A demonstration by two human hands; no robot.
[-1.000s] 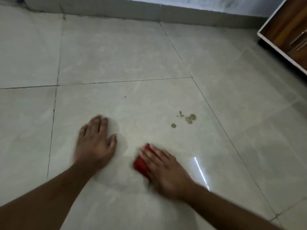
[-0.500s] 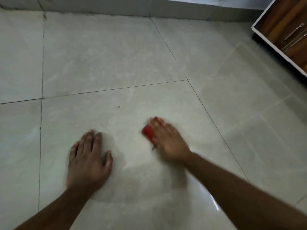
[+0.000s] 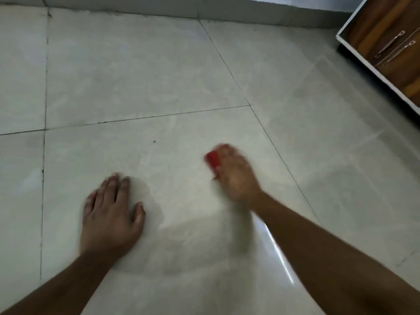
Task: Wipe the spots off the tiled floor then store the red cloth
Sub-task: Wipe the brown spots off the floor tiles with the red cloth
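- The tiled floor, pale, glossy and ruled by dark grout lines, fills nearly the whole view; a grey skirting closes it off at the top, and a strip of light glints off the tile by the right forearm.
- A wooden cabinet with a white edge and slim metal handles stands at the upper right, well apart from the work. It looks a likely place to store the cloth, though nothing here confirms that.
- The left hand lies flat on the tile, fingers spread and relaxed, holding nothing. It appears planted as a prop to carry the person's weight as they lean over the floor.
- The right hand, blurred in mid-stroke, presses palm-down on the cloth. Its fingers look laid over the fabric rather than clenched, probably to spread pressure for scrubbing; the blur leaves the exact grip unclear.
- The red cloth sits on the same tile under the right hand, only its left edge showing beyond the fingers.
- One small dark spot lies on the tile, up and left of the cloth and apart from it. Judged from this, wiping is unfinished.
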